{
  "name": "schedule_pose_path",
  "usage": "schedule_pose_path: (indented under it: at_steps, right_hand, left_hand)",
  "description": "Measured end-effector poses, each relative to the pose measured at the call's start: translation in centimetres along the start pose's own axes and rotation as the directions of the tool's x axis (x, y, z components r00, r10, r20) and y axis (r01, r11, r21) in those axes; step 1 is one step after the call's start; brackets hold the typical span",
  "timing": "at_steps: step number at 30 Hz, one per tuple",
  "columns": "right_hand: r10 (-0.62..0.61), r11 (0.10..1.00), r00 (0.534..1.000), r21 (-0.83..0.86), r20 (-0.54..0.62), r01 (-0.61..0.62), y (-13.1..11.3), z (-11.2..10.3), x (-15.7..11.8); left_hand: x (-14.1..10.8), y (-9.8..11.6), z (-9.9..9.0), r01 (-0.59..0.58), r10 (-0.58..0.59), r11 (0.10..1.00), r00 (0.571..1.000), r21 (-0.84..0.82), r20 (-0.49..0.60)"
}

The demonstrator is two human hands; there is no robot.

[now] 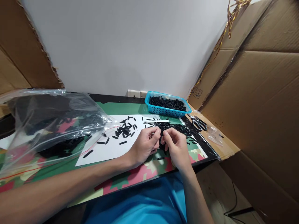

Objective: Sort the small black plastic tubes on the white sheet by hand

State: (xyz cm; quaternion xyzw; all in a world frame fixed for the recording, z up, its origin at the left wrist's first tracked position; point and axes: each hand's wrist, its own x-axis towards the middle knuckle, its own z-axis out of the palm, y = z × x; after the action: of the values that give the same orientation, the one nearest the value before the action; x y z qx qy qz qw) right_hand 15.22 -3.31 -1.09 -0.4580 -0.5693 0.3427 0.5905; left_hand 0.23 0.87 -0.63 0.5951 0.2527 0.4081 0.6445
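My left hand (147, 143) and my right hand (174, 143) are close together above the table's near part, fingertips nearly touching. Both are closed in a pinch; whatever lies between the fingers is too small to make out. Just behind them spreads a heap of small black strips (179, 128), with a thin white stick (157, 121) at its far side. More black strips (126, 131) lie scattered on a white sheet (93, 153) to the left of my hands.
A blue basket (168, 112) full of black pieces stands behind the heap. At the left lies a clear plastic bag (77, 121) with dark contents. Scissors (198, 123) rest at the right, near a small plastic bag (214, 135). Cardboard walls (263, 102) flank the table.
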Motion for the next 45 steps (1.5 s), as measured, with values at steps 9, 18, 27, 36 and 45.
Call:
schedule_pose_path:
  at_steps: [9,18,27,36,45]
  right_hand:
    - [-0.183,0.948,0.961,-0.223,0.209,0.229,-4.7,0.1,3.6]
    - [-0.276,0.687,0.949,-0.659,0.154,0.307,-5.4,-1.2,16.3]
    - [-0.158,0.761,0.912,-0.542,0.378,0.356,-3.3,-0.9,8.0]
    - [-0.095,0.978,0.969,-0.158,0.227,0.133,-1.3,-0.1,-1.0]
    - [-0.085,0.981,0.969,-0.148,0.231,0.121,-0.8,-0.1,-1.1]
  left_hand:
    - [0.1,0.2,0.0,-0.134,0.120,0.990,0.960,-0.037,-0.254]
    - [0.2,0.4,-0.1,-0.031,0.000,0.987,0.980,-0.155,-0.197]
    - [0.2,0.4,-0.1,0.025,-0.052,0.989,0.981,-0.144,-0.188]
    - [0.0,0.8,-0.1,0.152,-0.157,0.982,0.987,-0.113,-0.034]
    - [-0.1,0.9,0.4,0.167,-0.167,0.985,0.986,-0.049,0.007]
